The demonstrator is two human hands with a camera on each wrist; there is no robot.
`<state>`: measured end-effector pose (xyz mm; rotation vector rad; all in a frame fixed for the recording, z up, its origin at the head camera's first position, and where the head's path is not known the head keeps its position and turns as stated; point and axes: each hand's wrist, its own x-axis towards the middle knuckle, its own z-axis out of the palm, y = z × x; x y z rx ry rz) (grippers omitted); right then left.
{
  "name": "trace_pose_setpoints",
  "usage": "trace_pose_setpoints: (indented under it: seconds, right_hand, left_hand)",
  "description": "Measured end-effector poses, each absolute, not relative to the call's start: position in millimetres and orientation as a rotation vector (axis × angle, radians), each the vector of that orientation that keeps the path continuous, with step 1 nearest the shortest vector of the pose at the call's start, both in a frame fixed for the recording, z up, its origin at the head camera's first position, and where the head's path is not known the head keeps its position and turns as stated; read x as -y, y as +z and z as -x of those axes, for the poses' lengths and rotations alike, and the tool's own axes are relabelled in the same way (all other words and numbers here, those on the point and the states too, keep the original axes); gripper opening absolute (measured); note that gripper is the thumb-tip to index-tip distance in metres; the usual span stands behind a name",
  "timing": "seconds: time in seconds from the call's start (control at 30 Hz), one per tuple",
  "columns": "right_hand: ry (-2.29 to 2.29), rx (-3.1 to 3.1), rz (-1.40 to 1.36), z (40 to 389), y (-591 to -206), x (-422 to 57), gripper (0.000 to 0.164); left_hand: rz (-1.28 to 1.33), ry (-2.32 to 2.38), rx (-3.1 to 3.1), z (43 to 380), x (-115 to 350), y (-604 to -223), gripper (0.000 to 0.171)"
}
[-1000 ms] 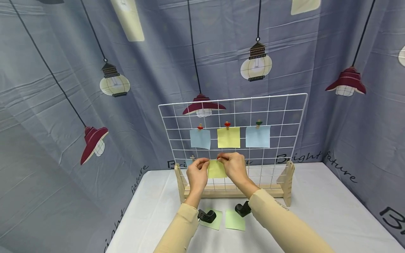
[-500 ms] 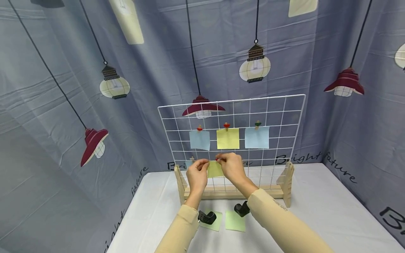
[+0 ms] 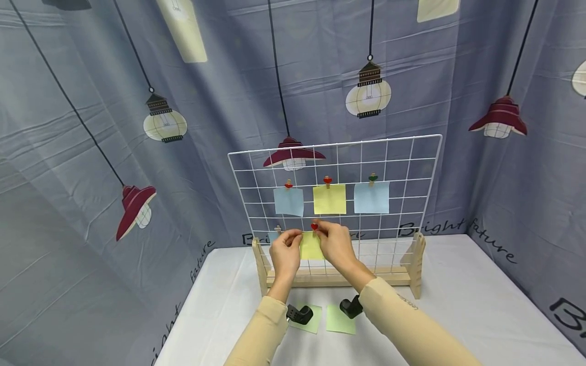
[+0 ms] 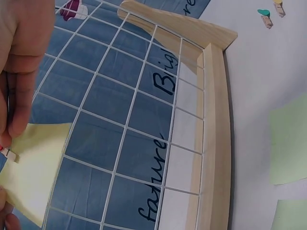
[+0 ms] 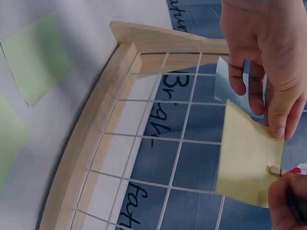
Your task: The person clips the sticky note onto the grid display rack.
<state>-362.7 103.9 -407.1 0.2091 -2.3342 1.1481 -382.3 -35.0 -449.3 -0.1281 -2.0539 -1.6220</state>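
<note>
My left hand (image 3: 286, 254) pinches the left edge of a yellow paper note (image 3: 311, 247) against the white wire grid (image 3: 384, 173). At the note's top edge sits a mini wooden clothespin (image 3: 314, 227) with a red heart. My right hand (image 3: 338, 245) holds this clothespin's heart end between its fingertips. Close up in the right wrist view, the clothespin's wooden tip (image 5: 276, 170) lies over the note's edge. A blue note (image 5: 223, 81) hangs behind my left fingers, mostly hidden in the head view.
Along the row above hang a blue note (image 3: 289, 202), a yellow note (image 3: 329, 199) and another blue note (image 3: 372, 198), each clipped. A wooden base (image 3: 389, 278) carries the grid. Two green notes (image 3: 341, 319) and loose clothespins (image 4: 266, 19) lie on the white table.
My right fingers have shifted slightly on the clothespin, so its red heart now shows more fully in front. The left hand stays at the note's edge.
</note>
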Motion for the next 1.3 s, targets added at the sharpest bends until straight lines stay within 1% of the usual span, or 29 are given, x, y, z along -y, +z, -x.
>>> trace_pose_setpoints:
  seconds: [0.17,0.4,0.6,0.97,1.3]
  right_hand:
    - [1.181,2.338,-0.216,358.7,-408.7,-107.0,0.028]
    - [1.217,2.299,-0.227,352.6,-416.6,-115.7,0.024]
    - [1.251,2.274,-0.205,346.9,-423.5,-123.5,0.026]
    - [1.264,2.257,-0.178,330.8,-432.2,-146.8,0.024]
    - [1.239,2.281,-0.163,314.3,-428.2,-164.9,0.023]
  left_hand:
    - [0.122,-1.608,2.055,381.3,34.6,-449.8,0.008]
    - [0.119,-1.625,2.057,379.7,36.2,-451.7,0.014]
    - [0.125,-1.584,2.058,376.9,37.9,-453.6,0.015]
    - [0.149,-1.593,2.021,362.7,45.6,-457.1,0.013]
    - [0.219,-1.623,2.017,351.4,51.1,-454.5,0.018]
